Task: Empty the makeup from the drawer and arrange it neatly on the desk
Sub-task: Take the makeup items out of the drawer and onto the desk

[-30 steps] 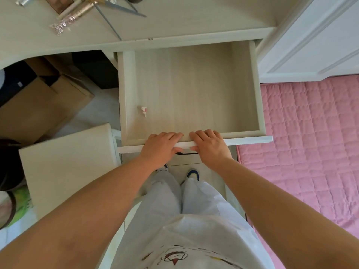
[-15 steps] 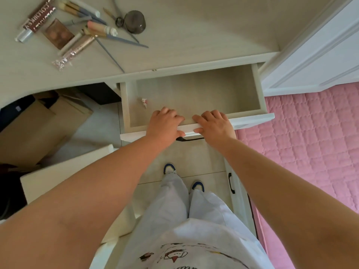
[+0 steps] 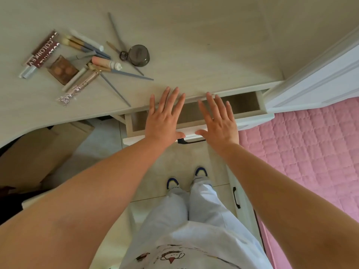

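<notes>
Head view: both hands are flat and splayed, holding nothing. I see the left hand with its heel on the front panel of the drawer, fingers reaching over the gap toward the desk edge; the right hand does the same just beside it. Drawer is only a narrow slot open, and the part of its inside I can see looks bare, though the hands cover the middle, so I can't confirm nothing is left in there. Makeup is on the desk, upper left, in a loose heap: the brown box with lettering, the eyeshadow palette, the peach tube, the brushes crossing each other, the glitter tube near the front edge, the dark round pot off to the right with thin grey sticks fanned around it. Risks as I read them: fingertips sit over the gap between drawer front and desk edge, so a firm push pinches them. If a small item is hidden under the hands, shutting the drawer traps it and emptying isn't done. The heap isn't neat yet; pulling one brush out of the overlap could drag others, and the glitter tube could roll off the front edge. The round pot may also slide if a stick is tugged.
</notes>
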